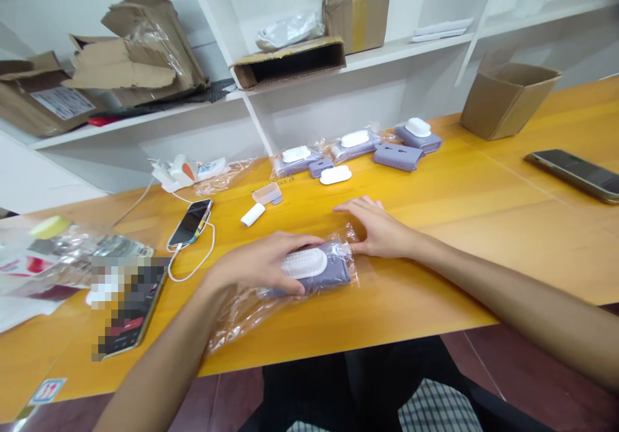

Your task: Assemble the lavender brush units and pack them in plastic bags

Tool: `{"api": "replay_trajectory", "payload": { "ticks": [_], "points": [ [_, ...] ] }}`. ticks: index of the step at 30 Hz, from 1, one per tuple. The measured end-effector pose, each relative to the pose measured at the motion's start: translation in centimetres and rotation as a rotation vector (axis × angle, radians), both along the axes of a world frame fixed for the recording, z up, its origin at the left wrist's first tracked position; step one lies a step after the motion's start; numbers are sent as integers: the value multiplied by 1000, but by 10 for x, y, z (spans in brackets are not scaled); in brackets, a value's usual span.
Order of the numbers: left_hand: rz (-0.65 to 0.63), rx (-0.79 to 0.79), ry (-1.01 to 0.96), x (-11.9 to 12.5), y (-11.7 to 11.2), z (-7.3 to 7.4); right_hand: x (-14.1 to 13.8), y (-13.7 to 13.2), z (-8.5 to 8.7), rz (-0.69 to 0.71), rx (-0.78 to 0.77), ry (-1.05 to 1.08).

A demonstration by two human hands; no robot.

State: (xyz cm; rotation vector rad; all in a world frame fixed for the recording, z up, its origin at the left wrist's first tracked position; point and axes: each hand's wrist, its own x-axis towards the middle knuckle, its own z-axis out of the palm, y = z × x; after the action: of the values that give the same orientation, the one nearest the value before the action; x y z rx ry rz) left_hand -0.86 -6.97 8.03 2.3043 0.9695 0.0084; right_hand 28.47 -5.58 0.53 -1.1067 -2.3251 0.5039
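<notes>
A clear plastic bag (251,313) lies near the front edge of the orange table (459,238). Inside it sits a purple holder with a white oval piece (309,265). My left hand (258,265) wraps over the left end of that bagged item, fingers curled round it. My right hand (374,229) rests flat on the table at the bag's right end, fingers stretched out and touching the plastic.
More purple holders and white pieces, some bagged (351,145), lie at the back. A phone with a white cable (191,222), a second phone (575,173), a cardboard box (507,100) and a plastic-wrapped pile (58,251) are around. Shelves (309,71) hold torn cartons.
</notes>
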Motion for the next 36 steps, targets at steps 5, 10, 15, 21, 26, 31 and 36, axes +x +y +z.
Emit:
{"api": "replay_trajectory", "payload": {
  "ticks": [5, 10, 15, 21, 26, 31, 36],
  "points": [
    [-18, 47, -69, 17, -8, -9, -2, 2, 0, 12, 0, -1],
    [46, 55, -130, 27, -11, -10, -9, 3, -1, 86, -63, 47],
    [146, -277, -421, 29, -1, -19, -9, 11, -7, 52, -40, 131],
    [453, -534, -470, 30, 11, -38, 2, 27, -2, -180, 59, 303],
    [610, -494, -549, 42, 10, -53, 22, 19, 21, -105, -288, 375],
    [950, -416, -908, 53, 12, -66, 30, 11, 32, -107, -277, 370],
    [950, -461, -984, 58, 7, -68, 23, 15, 21, -207, -15, 260]
  ]
}}
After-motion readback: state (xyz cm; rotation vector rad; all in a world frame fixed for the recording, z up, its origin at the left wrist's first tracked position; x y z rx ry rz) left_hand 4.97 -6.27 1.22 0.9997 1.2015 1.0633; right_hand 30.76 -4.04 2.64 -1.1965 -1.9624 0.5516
